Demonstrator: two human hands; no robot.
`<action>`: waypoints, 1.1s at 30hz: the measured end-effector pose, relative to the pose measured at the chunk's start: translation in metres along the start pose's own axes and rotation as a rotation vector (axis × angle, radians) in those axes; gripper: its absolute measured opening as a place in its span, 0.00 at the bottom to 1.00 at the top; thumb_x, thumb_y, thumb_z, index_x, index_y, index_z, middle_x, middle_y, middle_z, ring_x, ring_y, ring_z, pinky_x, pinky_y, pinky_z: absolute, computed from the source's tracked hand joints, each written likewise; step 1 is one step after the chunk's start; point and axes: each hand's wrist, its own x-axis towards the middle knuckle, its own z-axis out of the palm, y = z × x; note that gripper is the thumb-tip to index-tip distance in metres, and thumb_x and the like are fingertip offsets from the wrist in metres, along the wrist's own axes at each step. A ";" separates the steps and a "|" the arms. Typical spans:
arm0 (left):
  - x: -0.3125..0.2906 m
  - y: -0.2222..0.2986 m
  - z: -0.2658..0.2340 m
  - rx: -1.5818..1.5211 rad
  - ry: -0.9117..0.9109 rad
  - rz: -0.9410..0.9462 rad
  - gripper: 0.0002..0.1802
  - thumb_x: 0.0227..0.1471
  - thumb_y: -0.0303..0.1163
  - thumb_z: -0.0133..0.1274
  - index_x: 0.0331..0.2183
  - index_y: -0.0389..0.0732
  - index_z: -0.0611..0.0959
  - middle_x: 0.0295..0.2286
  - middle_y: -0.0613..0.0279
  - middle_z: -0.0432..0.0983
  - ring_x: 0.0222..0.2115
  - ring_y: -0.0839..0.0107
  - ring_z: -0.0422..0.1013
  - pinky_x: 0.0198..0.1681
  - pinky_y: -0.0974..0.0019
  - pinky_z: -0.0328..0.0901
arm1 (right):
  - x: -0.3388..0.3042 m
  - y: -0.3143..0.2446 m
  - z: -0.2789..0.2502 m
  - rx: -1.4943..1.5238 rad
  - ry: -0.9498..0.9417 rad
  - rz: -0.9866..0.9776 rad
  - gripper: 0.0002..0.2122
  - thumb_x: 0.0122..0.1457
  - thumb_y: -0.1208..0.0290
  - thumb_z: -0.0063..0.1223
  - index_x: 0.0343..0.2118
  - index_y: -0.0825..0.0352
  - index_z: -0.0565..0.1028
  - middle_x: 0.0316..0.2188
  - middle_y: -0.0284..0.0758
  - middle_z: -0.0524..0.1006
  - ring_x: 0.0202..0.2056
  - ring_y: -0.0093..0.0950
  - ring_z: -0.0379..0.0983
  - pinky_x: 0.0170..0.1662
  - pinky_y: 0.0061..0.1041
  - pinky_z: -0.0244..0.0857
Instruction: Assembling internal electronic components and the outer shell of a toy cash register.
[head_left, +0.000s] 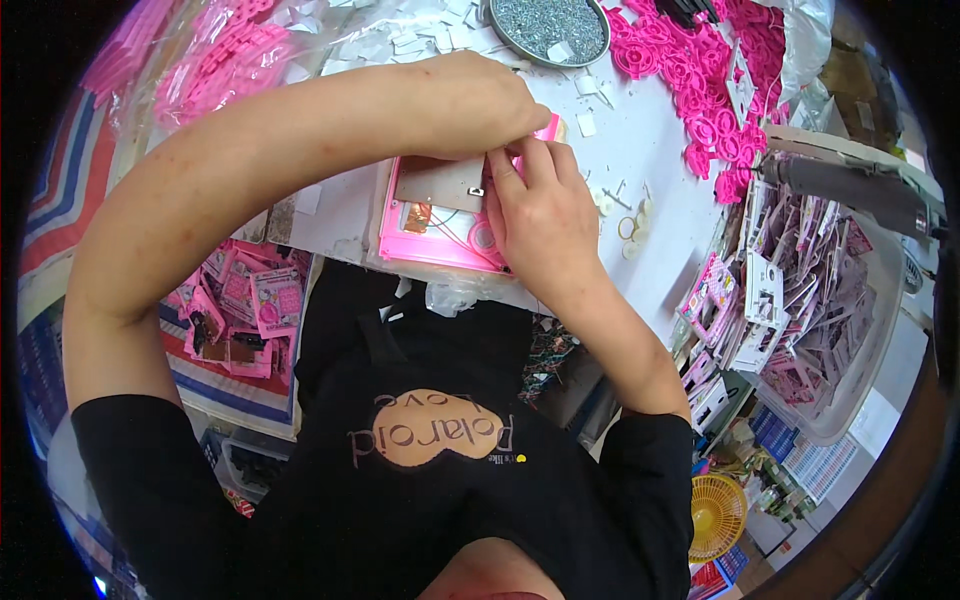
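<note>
A shallow pink plastic case (410,246) lies in front of me at the table's near edge. A grey plate (430,183) covers part of its inside. Beside the plate show a copper-coloured piece (418,217), thin wires and a round pink ring (484,236). My left hand (490,105) reaches across the case's far side, its wrist bent and most of its fingers hidden. My right hand (545,205) grips the case's right side, fingers bent, with the fingertips close to the left hand. Anything small between the fingertips is hidden.
A round tray of small metal screws (550,28) stands at the back. Pink plastic parts (700,90) are heaped at the far right, and bagged pink pieces (225,60) lie far left. A clear bin (850,400) of printed panels stands right. A dark tool (850,190) juts in there.
</note>
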 end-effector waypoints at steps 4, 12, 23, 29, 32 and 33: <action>-0.002 0.004 0.001 -0.017 0.049 0.036 0.13 0.54 0.30 0.50 0.42 0.38 0.78 0.36 0.49 0.78 0.36 0.50 0.78 0.39 0.52 0.72 | 0.006 -0.001 -0.009 -0.009 -0.080 0.011 0.19 0.51 0.76 0.58 0.48 0.72 0.77 0.43 0.43 0.73 0.45 0.42 0.71 0.44 0.37 0.72; -0.004 -0.016 0.014 -0.297 0.265 -0.100 0.11 0.56 0.29 0.51 0.42 0.38 0.79 0.34 0.55 0.80 0.33 0.57 0.78 0.36 0.58 0.71 | 0.004 0.011 -0.012 0.048 -0.061 -0.075 0.17 0.51 0.75 0.58 0.45 0.71 0.77 0.39 0.39 0.73 0.41 0.38 0.71 0.41 0.35 0.72; -0.032 -0.025 0.024 -0.233 0.541 -0.505 0.12 0.53 0.38 0.57 0.31 0.39 0.86 0.30 0.55 0.81 0.32 0.55 0.77 0.38 0.54 0.70 | 0.003 0.016 -0.014 0.051 -0.110 -0.073 0.16 0.52 0.74 0.62 0.45 0.65 0.80 0.42 0.37 0.76 0.43 0.37 0.73 0.39 0.32 0.72; -0.045 0.004 0.022 -0.429 0.608 -0.375 0.11 0.54 0.35 0.58 0.37 0.40 0.85 0.29 0.56 0.81 0.30 0.57 0.77 0.34 0.60 0.70 | 0.028 0.036 -0.009 0.545 0.219 0.147 0.09 0.55 0.71 0.61 0.39 0.64 0.81 0.34 0.38 0.79 0.34 0.36 0.77 0.35 0.31 0.73; -0.049 0.011 0.030 -0.421 0.743 -0.318 0.10 0.56 0.34 0.58 0.38 0.40 0.85 0.30 0.56 0.82 0.29 0.57 0.78 0.34 0.61 0.71 | 0.042 0.032 0.004 0.621 0.245 0.122 0.07 0.55 0.71 0.61 0.36 0.65 0.80 0.30 0.38 0.79 0.28 0.36 0.78 0.32 0.32 0.71; -0.051 0.014 0.029 -0.475 0.723 -0.390 0.10 0.56 0.33 0.58 0.38 0.39 0.85 0.30 0.56 0.82 0.30 0.57 0.78 0.35 0.62 0.72 | 0.043 0.032 0.006 0.609 0.251 0.093 0.06 0.56 0.71 0.61 0.35 0.65 0.80 0.29 0.38 0.79 0.29 0.36 0.78 0.32 0.33 0.71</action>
